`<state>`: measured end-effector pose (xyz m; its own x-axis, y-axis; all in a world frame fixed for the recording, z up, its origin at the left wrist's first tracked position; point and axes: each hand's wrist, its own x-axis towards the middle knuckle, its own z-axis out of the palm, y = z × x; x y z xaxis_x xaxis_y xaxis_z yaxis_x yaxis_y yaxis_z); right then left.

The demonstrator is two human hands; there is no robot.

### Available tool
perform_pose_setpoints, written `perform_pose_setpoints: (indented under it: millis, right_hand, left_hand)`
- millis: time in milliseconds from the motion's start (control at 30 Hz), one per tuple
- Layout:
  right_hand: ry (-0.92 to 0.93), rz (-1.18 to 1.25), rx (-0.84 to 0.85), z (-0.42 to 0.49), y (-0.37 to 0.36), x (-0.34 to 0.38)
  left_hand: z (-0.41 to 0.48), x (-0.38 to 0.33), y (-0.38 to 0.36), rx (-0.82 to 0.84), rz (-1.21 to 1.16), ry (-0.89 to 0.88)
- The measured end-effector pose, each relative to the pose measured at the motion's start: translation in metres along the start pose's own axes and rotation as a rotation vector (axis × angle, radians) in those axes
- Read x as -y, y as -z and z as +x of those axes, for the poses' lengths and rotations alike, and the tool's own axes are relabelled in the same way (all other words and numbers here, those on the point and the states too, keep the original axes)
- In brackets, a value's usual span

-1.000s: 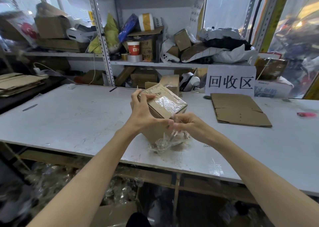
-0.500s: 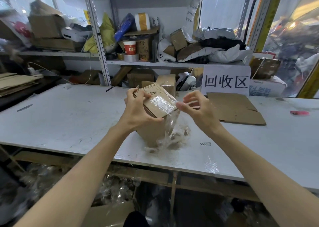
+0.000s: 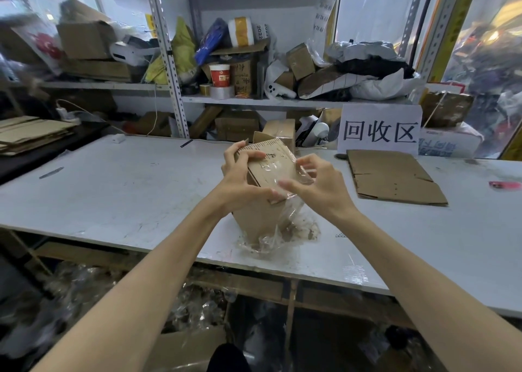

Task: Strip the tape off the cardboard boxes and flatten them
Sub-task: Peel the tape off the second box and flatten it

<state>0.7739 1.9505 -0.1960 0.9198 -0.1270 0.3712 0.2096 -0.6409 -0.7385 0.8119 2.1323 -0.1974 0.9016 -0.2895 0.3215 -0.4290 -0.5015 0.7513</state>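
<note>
White worktable; grey metal shelving stands behind it. On shelf: red paper cup, silver tape roll. At table rear: white sign with black characters; pink item far right.

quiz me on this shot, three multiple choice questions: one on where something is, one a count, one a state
1. Where does the flattened cardboard sheet lie?
A) on the top shelf
B) on the table, right of the cardboard box
C) under the table

2. How many large characters are on the white sign?
A) two
B) three
C) five

3. What state is the cardboard box in?
A) flattened
B) torn in half
C) box-shaped, gripped by the left hand

Answers: 1 B, it lies flat in front of the sign. 2 B, three black characters show. 3 C, its sides stand while the right hand pinches clear tape on it.
</note>
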Motion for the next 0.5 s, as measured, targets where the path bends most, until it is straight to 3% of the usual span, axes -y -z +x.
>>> perform_pose_setpoints:
  millis: [200,400,500]
  right_hand:
    - [0.074,-0.368,0.060,0.006,0.001,0.018]
    - [0.124,-0.341,0.122,0.001,0.009,0.027]
    - [0.130,-0.467,0.178,0.002,0.010,0.036]
  left_hand:
    - [0.001,0.000,0.001,-0.003,-0.059,0.015]
    - [0.001,0.000,0.001,-0.019,-0.080,0.023]
    - [-0.003,-0.002,-0.002,-0.015,-0.078,0.009]
